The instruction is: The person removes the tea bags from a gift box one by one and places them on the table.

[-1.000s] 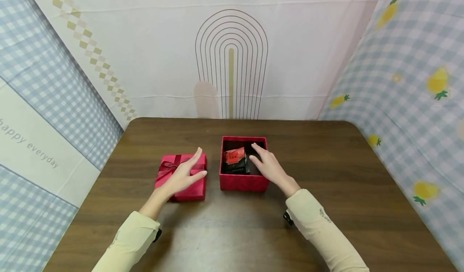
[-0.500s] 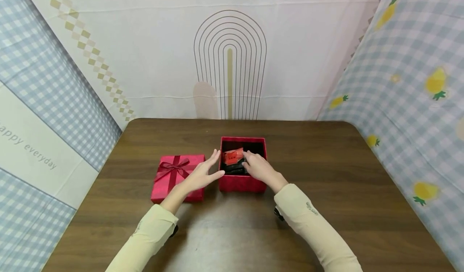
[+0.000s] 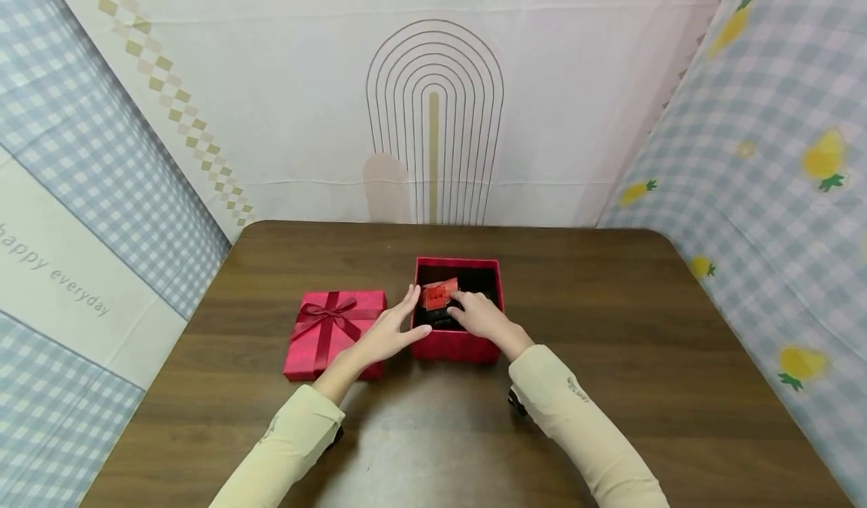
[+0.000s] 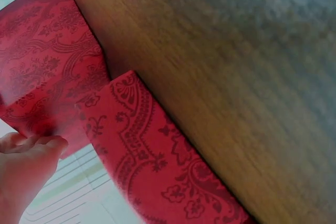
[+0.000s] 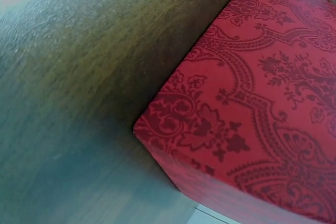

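The red gift box [image 3: 455,346] stands uncovered on the table, with a red packet [image 3: 438,294] and black packets [image 3: 433,317] inside at its left. My left hand [image 3: 382,335] is at the box's left wall, fingers extended and thumb near the front corner; in the left wrist view its fingertips touch the patterned red side. My right hand [image 3: 482,318] reaches over the box's right front into it, with fingertips at the right edge of the red packet. Whether they pinch it cannot be seen. The right wrist view shows mostly the box's patterned outer wall [image 5: 252,93].
The box's red lid [image 3: 328,331], tied with a dark red ribbon bow, lies left of the box, partly behind my left hand. Both rest on a brown wooden table [image 3: 609,305]. Patterned cloths [image 3: 298,101] hang behind and at both sides.
My left hand has moved right, from over the lid to the box's left side. My right hand has moved left and down from the box's right part to the packets.
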Action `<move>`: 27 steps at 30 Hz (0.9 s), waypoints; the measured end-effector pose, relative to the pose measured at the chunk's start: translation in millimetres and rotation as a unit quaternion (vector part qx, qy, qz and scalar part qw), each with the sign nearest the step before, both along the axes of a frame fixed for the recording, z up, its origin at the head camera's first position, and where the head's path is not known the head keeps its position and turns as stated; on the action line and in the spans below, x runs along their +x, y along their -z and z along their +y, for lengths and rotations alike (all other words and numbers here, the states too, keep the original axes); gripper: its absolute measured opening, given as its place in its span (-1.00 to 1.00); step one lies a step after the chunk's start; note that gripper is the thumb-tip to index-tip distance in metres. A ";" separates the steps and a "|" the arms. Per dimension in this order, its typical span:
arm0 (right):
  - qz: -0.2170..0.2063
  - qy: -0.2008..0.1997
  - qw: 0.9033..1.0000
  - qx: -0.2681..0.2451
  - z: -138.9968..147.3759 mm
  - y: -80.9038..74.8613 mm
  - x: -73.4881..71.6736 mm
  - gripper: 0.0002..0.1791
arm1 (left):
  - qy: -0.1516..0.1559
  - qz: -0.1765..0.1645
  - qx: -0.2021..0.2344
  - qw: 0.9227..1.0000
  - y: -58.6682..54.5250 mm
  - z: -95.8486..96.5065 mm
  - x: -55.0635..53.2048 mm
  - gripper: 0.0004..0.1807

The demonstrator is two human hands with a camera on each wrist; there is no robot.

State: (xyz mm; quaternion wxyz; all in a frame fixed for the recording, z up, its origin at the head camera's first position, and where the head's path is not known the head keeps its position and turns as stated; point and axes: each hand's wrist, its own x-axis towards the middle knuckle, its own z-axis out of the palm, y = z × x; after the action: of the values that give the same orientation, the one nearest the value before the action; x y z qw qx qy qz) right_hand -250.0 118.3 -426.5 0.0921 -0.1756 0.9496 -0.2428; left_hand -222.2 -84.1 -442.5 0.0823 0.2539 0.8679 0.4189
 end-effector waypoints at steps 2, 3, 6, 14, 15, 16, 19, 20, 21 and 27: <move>0.007 0.001 1.000 -0.002 -0.2 -0.5 0.1 -0.56 | 0.001 -0.002 -0.003 1.000 -0.6 0.2 -0.3 -0.18; 0.008 0.002 1.000 -0.004 -0.5 -0.9 -0.1 -0.56 | 0.001 -0.003 -0.004 1.000 -0.8 0.1 -0.4 -0.18; 0.006 0.003 1.000 -0.014 -1.3 -1.9 -0.7 -0.56 | 0.000 -0.009 -0.009 1.000 -1.0 -0.3 -0.9 -0.18; 0.014 -0.005 0.998 -0.054 -2.8 -1.1 -7.5 -0.61 | 0.001 -0.017 -0.010 1.000 1.2 -0.5 -4.2 -0.17; 0.014 -0.007 0.998 -0.058 -3.0 -0.7 -8.6 -0.62 | 0.002 -0.018 -0.009 1.000 1.3 -0.4 -4.2 -0.17; 0.009 -0.007 0.998 -0.062 -3.2 -0.4 -9.6 -0.63 | 0.002 -0.018 -0.009 1.000 1.4 -0.4 -4.1 -0.17; 0.002 -0.008 0.997 -0.071 -3.5 2.4 -13.8 -0.64 | 0.001 -0.020 -0.006 1.000 1.3 -0.3 -3.5 -0.17; 0.002 -0.007 0.997 -0.072 -3.6 3.8 -15.4 -0.65 | 0.000 -0.021 -0.005 1.000 1.0 -0.3 -3.2 -0.17; -0.002 -0.005 0.997 -0.073 -3.7 4.8 -16.8 -0.64 | 0.000 -0.021 -0.005 1.000 0.9 -0.3 -2.9 -0.17; -0.049 0.006 0.993 -0.103 -4.8 8.9 -24.2 -0.60 | 0.000 -0.024 -0.006 1.000 -0.8 -1.3 -2.7 -0.17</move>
State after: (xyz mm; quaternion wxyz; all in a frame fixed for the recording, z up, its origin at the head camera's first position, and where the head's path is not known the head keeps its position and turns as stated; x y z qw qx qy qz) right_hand -274.2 113.4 -435.4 0.1188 -0.1660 0.9149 -0.3483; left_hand -224.8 -85.5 -441.7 0.1053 0.2434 0.8682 0.4195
